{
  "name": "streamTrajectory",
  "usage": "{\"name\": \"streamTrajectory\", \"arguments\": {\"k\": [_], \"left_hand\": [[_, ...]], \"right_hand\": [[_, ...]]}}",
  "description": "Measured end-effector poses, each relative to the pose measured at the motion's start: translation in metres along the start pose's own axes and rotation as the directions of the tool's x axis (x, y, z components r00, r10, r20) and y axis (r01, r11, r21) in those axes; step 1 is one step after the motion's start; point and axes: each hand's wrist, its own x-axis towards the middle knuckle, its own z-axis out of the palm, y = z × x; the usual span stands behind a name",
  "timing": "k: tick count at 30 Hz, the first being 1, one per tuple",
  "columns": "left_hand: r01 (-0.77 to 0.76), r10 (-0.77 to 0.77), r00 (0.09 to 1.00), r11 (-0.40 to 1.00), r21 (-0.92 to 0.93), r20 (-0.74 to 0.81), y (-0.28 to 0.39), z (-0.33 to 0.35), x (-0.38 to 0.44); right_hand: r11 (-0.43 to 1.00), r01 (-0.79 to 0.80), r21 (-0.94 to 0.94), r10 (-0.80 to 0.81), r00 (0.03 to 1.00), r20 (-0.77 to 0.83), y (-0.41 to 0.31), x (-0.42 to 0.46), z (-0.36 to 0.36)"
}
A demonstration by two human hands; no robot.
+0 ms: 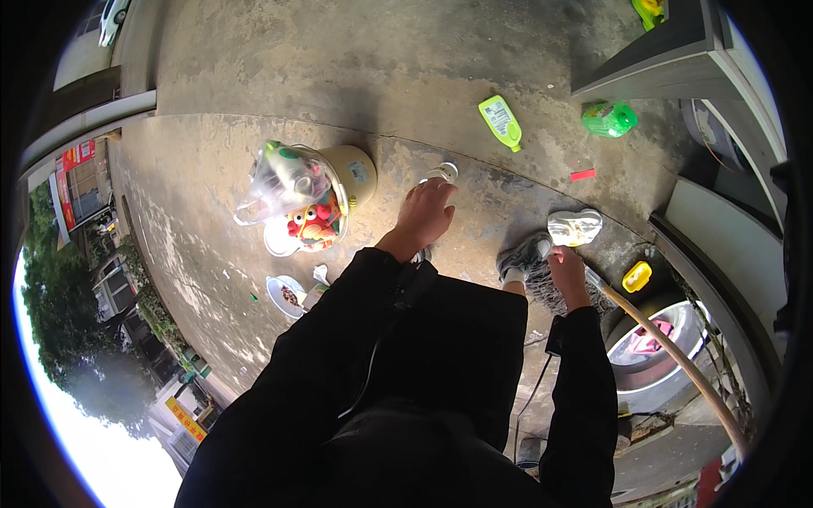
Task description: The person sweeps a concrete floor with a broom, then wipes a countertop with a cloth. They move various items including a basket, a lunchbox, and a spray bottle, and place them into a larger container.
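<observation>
My left hand point(427, 209) reaches down over a small white round-ended object point(444, 171) on the concrete; its fingertips are hidden behind the hand, so a grip cannot be made out. Beside a white, crumpled-looking item point(574, 227), possibly a shoe, is my right hand point(567, 270), its fingers bent near the lower edge. Whether it holds that item is unclear. A grey sneaker point(527, 254) on a foot lies just left of the right hand, and grey shaggy mop strands point(546, 289) show beneath the hand.
To the left, a beige bucket point(356, 171) adjoins a clear plastic bag point(286, 184) and red toys point(314, 225). A blue bowl point(284, 295) lies lower. Right: green-yellow bottle point(500, 120), green bottle point(610, 119), yellow soap dish point(637, 277), metal basin point(689, 311), wooden pole point(673, 352).
</observation>
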Motion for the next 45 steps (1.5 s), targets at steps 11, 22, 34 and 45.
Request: {"name": "streamTrajectory", "arguments": {"k": [11, 22, 34, 45], "left_hand": [[0.399, -0.278, 0.759, 0.913, 0.085, -0.589, -0.297, -0.197, -0.055], [0.508, -0.493, 0.86, 0.853, -0.12, 0.132, -0.439, -0.197, -0.065], [0.69, -0.666, 0.71, 0.723, 0.036, -0.23, -0.474, -0.182, 0.004], [0.433, -0.478, 0.878, 0.816, 0.384, 0.025, -0.478, -0.237, -0.011]], "right_hand": [[0.98, 0.188, -0.07, -0.189, 0.982, -0.012, -0.119, 0.027, 0.068], [0.95, 0.311, 0.038, -0.308, 0.905, 0.292, -0.347, 0.016, 0.23], [0.988, 0.142, -0.056, -0.127, 0.969, 0.213, -0.342, 0.03, 0.223], [0.997, 0.084, -0.001, -0.081, 0.971, 0.223, -0.336, 0.008, 0.228]]}}
